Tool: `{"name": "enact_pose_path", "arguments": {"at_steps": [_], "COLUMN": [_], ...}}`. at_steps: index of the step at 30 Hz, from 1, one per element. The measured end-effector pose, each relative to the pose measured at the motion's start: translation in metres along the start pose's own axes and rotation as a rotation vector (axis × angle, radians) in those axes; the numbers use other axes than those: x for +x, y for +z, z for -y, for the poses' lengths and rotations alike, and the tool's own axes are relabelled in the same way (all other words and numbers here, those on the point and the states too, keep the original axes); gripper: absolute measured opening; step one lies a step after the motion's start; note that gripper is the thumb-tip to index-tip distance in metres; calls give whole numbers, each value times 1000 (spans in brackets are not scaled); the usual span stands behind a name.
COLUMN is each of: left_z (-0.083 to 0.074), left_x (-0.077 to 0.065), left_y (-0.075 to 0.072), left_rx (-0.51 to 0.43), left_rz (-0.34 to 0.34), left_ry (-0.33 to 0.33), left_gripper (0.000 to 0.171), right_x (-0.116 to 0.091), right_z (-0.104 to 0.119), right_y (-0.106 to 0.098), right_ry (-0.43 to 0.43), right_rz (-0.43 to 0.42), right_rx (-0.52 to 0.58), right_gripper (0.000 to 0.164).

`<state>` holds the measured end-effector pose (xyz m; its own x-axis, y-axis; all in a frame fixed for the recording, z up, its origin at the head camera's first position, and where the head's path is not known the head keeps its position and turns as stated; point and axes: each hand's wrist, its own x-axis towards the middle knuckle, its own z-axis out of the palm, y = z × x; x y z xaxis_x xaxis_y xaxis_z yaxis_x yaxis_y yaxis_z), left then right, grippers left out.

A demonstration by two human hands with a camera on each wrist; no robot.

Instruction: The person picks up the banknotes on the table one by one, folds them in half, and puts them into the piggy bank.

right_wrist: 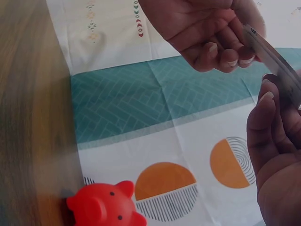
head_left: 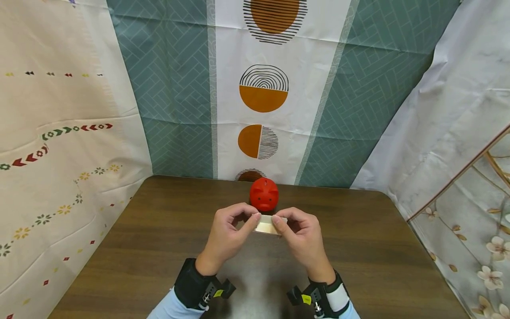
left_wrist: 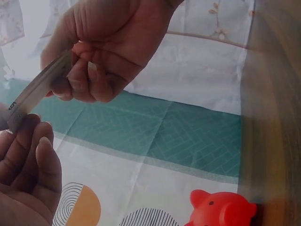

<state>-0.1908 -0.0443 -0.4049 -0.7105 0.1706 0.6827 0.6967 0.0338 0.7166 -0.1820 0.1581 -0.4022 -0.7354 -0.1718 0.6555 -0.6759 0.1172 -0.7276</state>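
Between both hands is a small, flat, pale rectangle [head_left: 266,224] with a shiny face, like a folded slip of paper. Dark printed marks show on it in the left wrist view, where it appears as a thin, slightly bowed strip [left_wrist: 35,94]. My left hand [head_left: 229,235] pinches its left end, thumb on the near face. At the right end, my right hand [head_left: 303,237] pinches it likewise. The other fingers of both hands are curled in. Just beyond the hands, a red piggy bank [head_left: 264,195] stands upright, its snout towards me.
The brown wooden table [head_left: 159,248] reaches back to a patterned cloth [head_left: 175,88] hanging behind the piggy bank. Pale printed cloths hang along the left [head_left: 59,186] and right [head_left: 450,146] sides. Both wrists wear black straps with small cameras.
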Motion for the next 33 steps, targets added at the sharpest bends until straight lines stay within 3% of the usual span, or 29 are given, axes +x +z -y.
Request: {"name": "enact_pose_path", "arguments": {"at_steps": [14,19,29,33], "left_z": [-1,-1,0,-1], "left_x": [1,1,1,1], "left_y": [-2,-3,-4,-4], "left_rx": [-25,-30,-57,-65], "left_rz": [-54,-53,-40,-28], "left_ry": [-26,-24,3,-18], "left_gripper": [9,10,9,9], "right_x": [1,0,-1,-1], "right_z": [0,0,0,0], "right_y": [-7,-8,-7,-7], "right_ry": [25,57,26,33], "right_rz": [-72,-72,-56,-52], "right_rx": [37,42,50,35], "right_gripper": [11,10,11,12]}}
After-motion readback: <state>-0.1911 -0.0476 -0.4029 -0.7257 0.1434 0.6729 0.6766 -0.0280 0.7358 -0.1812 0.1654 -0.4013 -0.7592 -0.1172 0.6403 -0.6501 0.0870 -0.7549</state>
